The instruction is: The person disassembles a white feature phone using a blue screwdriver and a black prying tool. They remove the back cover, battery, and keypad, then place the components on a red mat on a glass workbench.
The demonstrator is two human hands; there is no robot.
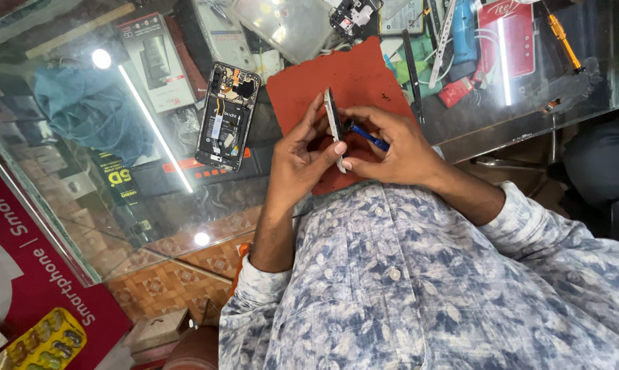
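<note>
Both hands' fingers grip phone frame (334,127) | opened phone (227,116) left | red mat (350,89) beneath

Single head-worn view, looking steeply down over a patterned shirt (419,274) at close range onto a glass counter (83,205). Framed near the centre: both hands over a red work mat (364,75). Upper edge reaches the counter's cluttered far side; lower left takes in tiled floor (166,281). No second view to overlap.
</note>
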